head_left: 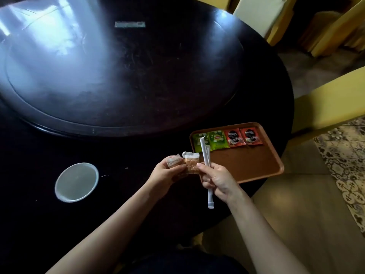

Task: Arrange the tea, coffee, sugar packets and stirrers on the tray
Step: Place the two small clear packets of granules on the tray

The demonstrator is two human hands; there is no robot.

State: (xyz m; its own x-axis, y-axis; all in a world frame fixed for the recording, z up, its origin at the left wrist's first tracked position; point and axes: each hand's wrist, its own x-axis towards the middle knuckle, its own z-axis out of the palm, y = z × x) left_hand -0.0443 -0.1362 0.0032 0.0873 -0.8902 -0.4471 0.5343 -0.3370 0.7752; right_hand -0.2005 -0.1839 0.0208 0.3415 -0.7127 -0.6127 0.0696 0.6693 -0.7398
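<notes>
Head view: beside the tray (262, 171), left hand (165, 172) is pinching sugar packets (191, 163); right hand (218, 181) is gripping stirrers (204, 149).

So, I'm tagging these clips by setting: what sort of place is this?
Probably a restaurant or hotel dining room. A large round dark table carries a turntable, yellow-covered chairs surround it, and a serving tray holds tea and coffee sachets. The patterned floor tiles fit too.

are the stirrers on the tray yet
No, the right hand holds the stirrers upright above the tray, where only tea and coffee packets lie.
</notes>
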